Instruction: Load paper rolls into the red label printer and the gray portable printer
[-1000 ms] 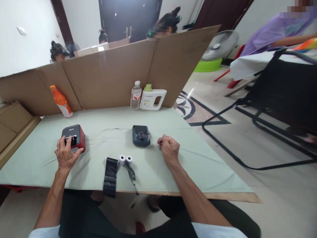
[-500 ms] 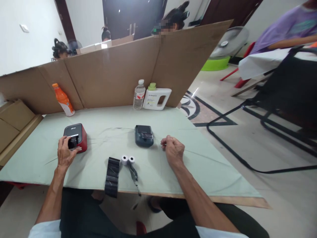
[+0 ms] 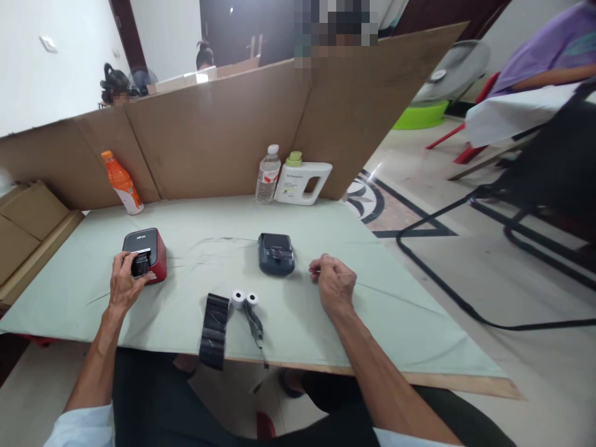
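My left hand (image 3: pixel 125 282) grips the front of a small red and black printer (image 3: pixel 143 249) on the pale green table (image 3: pixel 372 310), fingers on its dark front part. My right hand (image 3: pixel 333 284) rests on the table as a loose fist with nothing in it, to the right of a dark blue handheld printer (image 3: pixel 276 253). Two small white paper rolls (image 3: pixel 244 299) lie between my hands near the front edge. Beside them a black strip (image 3: pixel 213 323) hangs over the edge, and a thin dark ribbon (image 3: pixel 255 328) trails from the rolls.
A folded cardboard screen (image 3: pixel 223 130) stands along the table's back. Against it stand an orange bottle (image 3: pixel 123 183), a clear water bottle (image 3: pixel 268 175) and a white jug (image 3: pixel 302 181). Other people sit behind the screen. A black chair frame (image 3: pixel 512 211) and a fan (image 3: pixel 447 71) are at the right.
My left hand has slid from on top of the red printer to its front and closed on the dark front part. My right hand has hardly moved.
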A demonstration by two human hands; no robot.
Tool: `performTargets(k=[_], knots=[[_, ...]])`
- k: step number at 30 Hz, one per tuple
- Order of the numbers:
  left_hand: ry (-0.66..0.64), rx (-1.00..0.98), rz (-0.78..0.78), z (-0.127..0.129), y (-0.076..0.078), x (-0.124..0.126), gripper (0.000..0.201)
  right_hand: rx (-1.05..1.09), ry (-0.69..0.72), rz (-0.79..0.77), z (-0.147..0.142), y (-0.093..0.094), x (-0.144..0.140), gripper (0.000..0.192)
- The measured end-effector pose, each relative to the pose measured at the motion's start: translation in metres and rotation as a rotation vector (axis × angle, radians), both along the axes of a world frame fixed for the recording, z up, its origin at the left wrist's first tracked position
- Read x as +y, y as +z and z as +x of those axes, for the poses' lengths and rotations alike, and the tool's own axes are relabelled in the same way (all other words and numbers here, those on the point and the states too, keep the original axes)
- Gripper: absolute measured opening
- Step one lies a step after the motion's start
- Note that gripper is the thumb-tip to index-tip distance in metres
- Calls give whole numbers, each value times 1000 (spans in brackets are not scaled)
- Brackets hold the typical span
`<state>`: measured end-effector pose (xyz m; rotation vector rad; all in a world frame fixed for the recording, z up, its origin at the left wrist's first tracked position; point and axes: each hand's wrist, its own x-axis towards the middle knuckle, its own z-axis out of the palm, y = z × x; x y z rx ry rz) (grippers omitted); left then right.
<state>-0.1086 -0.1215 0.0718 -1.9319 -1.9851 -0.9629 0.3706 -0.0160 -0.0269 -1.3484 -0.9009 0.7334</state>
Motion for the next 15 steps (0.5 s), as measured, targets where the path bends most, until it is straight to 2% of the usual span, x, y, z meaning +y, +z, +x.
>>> performTargets(k=[5, 8, 11, 13, 15], knots=[[-11, -30, -15, -3, -2, 1, 61, -27, -11, 4, 0, 5, 0, 58], [-6, -46, -29, -3, -2, 0, 61, -49, -8, 65, -7, 25, -6, 56], [9, -42, -46, -1, 0, 0, 61, -54, 95, 221, -24, 73, -35, 49], [19, -34, -45, -1, 2, 2, 62, -52, 330, 380, -36, 119, -70, 46], [27, -27, -28, 0, 4, 3, 64, -19, 654, 529, -47, 169, -108, 46]])
